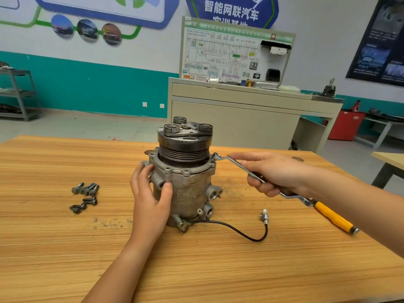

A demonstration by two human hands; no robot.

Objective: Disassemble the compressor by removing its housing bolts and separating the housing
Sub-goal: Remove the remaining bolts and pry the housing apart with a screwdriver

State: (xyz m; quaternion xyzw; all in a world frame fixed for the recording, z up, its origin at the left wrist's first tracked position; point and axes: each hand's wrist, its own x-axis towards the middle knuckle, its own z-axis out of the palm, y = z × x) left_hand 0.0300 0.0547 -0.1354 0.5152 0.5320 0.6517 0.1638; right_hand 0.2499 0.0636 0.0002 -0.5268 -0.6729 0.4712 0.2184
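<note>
Your compressor stands upright on the wooden table, pulley end up. Your left hand wraps its housing from the left, thumb across the front. Your right hand grips a cranked ring wrench, its ring seated at the flange's right corner (whatever sits under it is hidden). Loose bolts lie on the wood, well to the left.

Bright, even indoor light is falling from overhead, casting only faint, soft shadows beneath the compressor on the wooden table. Wide-angle distortion is bowing the table's edges, and the wall posters are showing slightly soft.
</note>
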